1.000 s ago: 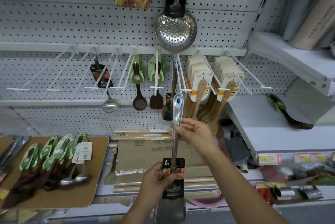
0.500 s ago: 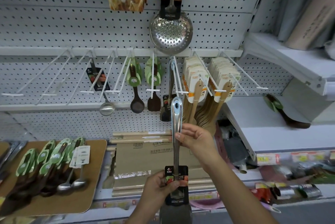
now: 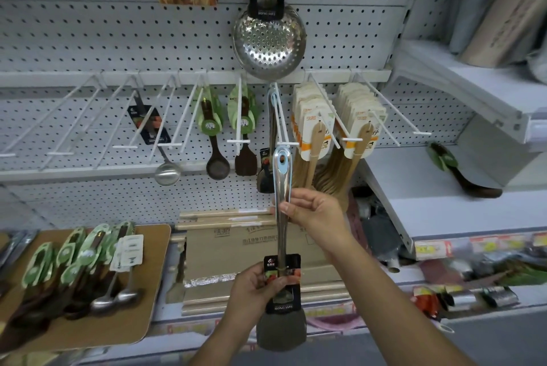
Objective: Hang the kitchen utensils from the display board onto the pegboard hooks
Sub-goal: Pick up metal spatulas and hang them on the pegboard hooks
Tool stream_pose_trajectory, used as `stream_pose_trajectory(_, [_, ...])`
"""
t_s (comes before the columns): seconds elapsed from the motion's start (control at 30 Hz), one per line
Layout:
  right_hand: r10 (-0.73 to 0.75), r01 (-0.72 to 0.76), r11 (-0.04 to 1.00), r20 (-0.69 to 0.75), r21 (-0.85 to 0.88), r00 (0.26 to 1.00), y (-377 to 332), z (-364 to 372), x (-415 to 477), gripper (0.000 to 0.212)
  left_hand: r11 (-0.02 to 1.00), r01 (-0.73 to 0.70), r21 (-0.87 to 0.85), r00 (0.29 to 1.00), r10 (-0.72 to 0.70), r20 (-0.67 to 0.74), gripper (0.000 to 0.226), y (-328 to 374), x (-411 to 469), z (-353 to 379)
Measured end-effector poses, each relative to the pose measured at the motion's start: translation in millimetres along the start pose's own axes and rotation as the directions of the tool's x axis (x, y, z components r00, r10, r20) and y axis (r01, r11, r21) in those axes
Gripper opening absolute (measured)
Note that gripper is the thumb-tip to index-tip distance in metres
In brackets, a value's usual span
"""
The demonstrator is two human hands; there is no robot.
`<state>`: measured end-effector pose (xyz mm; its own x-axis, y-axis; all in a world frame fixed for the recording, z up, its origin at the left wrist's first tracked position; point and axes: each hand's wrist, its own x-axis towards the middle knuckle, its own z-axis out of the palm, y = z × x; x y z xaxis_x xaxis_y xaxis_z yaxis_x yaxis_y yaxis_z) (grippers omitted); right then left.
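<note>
both hands grip the steel turner (image 3: 282, 217) upright — right hand (image 3: 313, 214) mid-handle, left hand (image 3: 260, 285) at the label — hanging hole just below the hook tip (image 3: 287, 144).

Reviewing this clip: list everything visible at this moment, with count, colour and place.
Steel spatula: one, silver, held upright in both hands.
Skimmer: one, silver, hanging top centre.
Ladle: one, silver, hanging left.
Dark spoon and dark turner: one each visible, green cards, centre hooks.
Wooden spatulas: two bunches, tan, right hooks.
Display board: one, brown, lower left, holding utensils.
Left hand: on spatula's label.
Right hand: on spatula's handle.
</note>
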<state>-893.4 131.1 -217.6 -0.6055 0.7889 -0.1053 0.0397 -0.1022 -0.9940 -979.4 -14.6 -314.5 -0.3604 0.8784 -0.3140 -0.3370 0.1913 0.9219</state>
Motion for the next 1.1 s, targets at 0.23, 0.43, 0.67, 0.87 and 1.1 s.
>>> stream_pose_trajectory(0.23, [-0.001,0.004,0.998,-0.043,0.056,0.999,-2.0,1.0,1.2,0.025,1.000,-0.009,-0.011,1.000,0.009,0.002,0.026,-5.5,5.1,-1.8])
stream_pose_trajectory(0.43, [-0.022,0.025,0.999,-0.099,0.027,0.995,-6.0,6.4,13.7,0.021,0.996,-0.066,0.060,0.997,0.068,-0.037,0.020,-4.4,17.1,-2.7])
stream_pose_trajectory(0.67, [-0.008,0.017,0.999,-0.173,0.049,0.985,-4.3,13.0,35.5,0.021,0.975,-0.119,0.189,0.988,0.135,-0.077,0.014,10.2,53.3,-7.0])
stream_pose_trajectory(0.87, [-0.004,0.004,1.000,-0.209,0.001,0.978,1.2,14.7,66.3,0.019,0.980,-0.115,0.162,0.991,0.124,-0.050,0.018,18.8,88.6,-6.8])
stream_pose_trajectory(1.1, [-0.018,0.014,1.000,-0.292,-0.016,0.956,-4.3,15.5,105.2,0.022,0.969,-0.084,0.232,0.993,0.102,-0.067,0.017,39.4,130.6,-6.8])
